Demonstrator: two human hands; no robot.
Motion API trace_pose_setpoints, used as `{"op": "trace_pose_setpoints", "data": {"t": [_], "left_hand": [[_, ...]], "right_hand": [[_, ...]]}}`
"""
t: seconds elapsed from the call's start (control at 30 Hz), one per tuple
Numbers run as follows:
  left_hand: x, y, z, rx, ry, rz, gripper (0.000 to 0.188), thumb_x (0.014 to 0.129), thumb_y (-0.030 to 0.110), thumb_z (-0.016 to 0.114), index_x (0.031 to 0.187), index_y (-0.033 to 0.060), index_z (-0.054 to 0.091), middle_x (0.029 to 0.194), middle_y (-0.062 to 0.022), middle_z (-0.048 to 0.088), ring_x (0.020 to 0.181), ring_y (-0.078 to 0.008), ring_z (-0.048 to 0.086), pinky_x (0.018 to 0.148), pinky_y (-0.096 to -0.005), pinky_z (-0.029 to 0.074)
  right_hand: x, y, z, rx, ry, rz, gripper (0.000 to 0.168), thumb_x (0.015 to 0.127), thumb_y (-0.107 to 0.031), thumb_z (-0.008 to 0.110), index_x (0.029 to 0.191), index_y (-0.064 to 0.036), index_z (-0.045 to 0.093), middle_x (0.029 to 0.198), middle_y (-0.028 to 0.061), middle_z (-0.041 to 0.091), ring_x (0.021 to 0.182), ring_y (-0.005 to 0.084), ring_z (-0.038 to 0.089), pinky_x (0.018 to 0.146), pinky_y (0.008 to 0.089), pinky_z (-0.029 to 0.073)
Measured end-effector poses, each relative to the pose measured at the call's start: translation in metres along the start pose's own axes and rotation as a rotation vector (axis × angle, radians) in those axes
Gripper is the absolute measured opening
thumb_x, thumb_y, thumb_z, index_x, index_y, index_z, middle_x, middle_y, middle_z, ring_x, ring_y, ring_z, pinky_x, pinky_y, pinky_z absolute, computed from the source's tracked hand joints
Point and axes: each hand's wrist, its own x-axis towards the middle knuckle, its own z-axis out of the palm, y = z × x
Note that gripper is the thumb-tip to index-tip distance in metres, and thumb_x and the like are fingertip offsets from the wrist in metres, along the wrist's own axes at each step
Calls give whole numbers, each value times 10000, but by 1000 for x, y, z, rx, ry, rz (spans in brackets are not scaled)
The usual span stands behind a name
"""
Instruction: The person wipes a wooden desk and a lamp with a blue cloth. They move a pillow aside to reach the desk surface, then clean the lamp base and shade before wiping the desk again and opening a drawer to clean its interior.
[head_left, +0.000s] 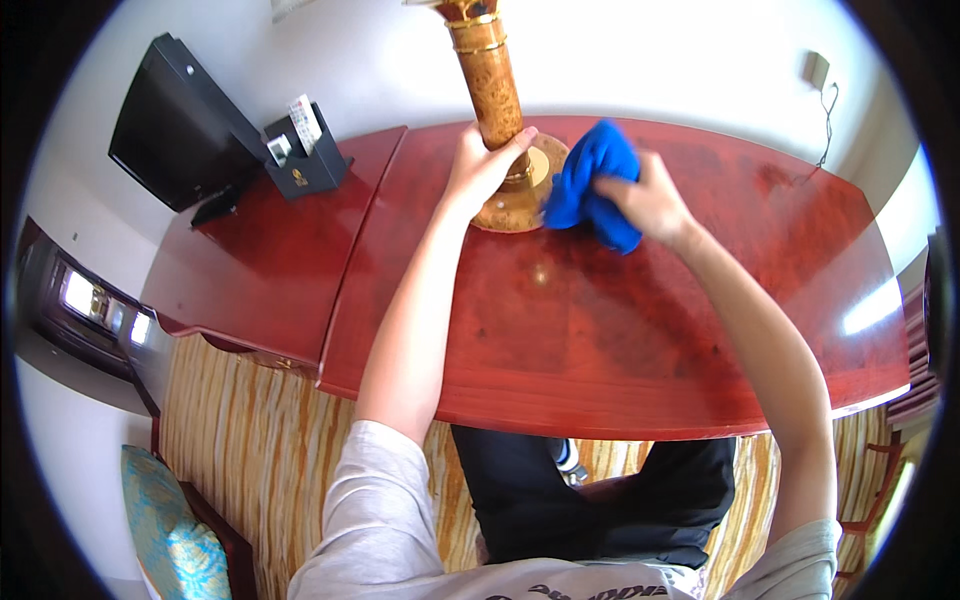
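A burl-patterned lamp-like column with gold rings rises from a round base on the red wooden desk; its top runs out of view. My left hand grips the lower part of the column, thumb across its front. In my right hand is a bunched blue cloth, held at the right side of the base. The right hand is slightly blurred. Whether the cloth touches the base is hard to tell.
At the left stand a black television and a dark box holding a remote control. A cord hangs from a wall outlet at the right. A patterned chair cushion is at lower left, over striped carpet.
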Motion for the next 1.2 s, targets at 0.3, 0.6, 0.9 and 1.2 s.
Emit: {"op": "trace_pose_setpoints", "data": {"t": [0.3, 0.6, 0.9, 1.2], "left_hand": [[-7, 2, -2, -55, -12, 10, 355, 949, 233, 708, 1174, -15, 588, 1111, -63, 661, 1004, -111, 623, 866, -285, 505], [-4, -4, -5, -78, 3, 19, 431, 889, 318, 770, 1145, -1, 633, 1054, -61, 682, 967, -124, 634, 862, -308, 516], [-5, 0, -5, -75, 13, -82, 500, 862, 312, 791, 1200, -15, 618, 1090, -89, 687, 994, -146, 647, 881, -321, 527], [0, -12, -9, -120, 5, -45, 417, 879, 274, 782, 1151, 1, 623, 1029, -64, 680, 904, -114, 647, 801, -285, 536]], "right_hand": [[83, 23, 63, -575, -22, -341, 521, 766, -315, 655, 1155, 28, 616, 1084, 264, 685, 1072, 401, 644, 986, 450, 491], [57, 17, 49, -713, -165, -343, 506, 805, -333, 589, 1079, 93, 593, 1167, 305, 617, 1216, 441, 528, 1103, 490, 388], [1, -20, 90, -1229, -109, -211, 809, 897, -547, 550, 1292, 159, 511, 1368, 304, 483, 1366, 430, 366, 1141, 595, 235], [-27, -18, 91, -1137, -95, -576, 566, 825, -460, 704, 1110, 25, 637, 1104, 206, 585, 1156, 359, 515, 1034, 511, 379]]}}
